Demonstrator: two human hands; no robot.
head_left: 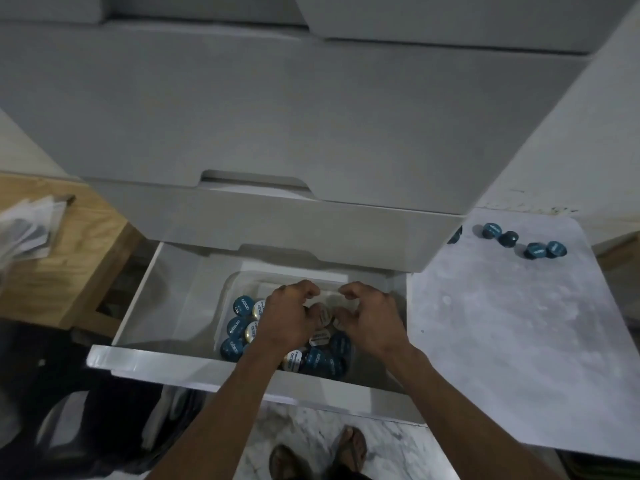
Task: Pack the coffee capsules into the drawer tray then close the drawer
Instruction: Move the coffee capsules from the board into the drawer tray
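Both forearms reach down into the open white drawer (145, 306), left hand (287, 317) and right hand (372, 318) curled over teal and cream coffee capsules (239, 325) in the clear plastic tray (228, 285). Whether either grips a capsule cannot be told; they hide the tray's middle. More teal capsules (533, 250) lie on the marbled grey worktop (502, 341).

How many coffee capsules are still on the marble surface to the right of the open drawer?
5: four teal capsules lie in a loose row, and a fifth peeks from behind the drawer unit; more may be hidden.

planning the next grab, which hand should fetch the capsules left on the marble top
Right. The loose capsules lie on the marble top on the right hand's side; the left hand would cross over.
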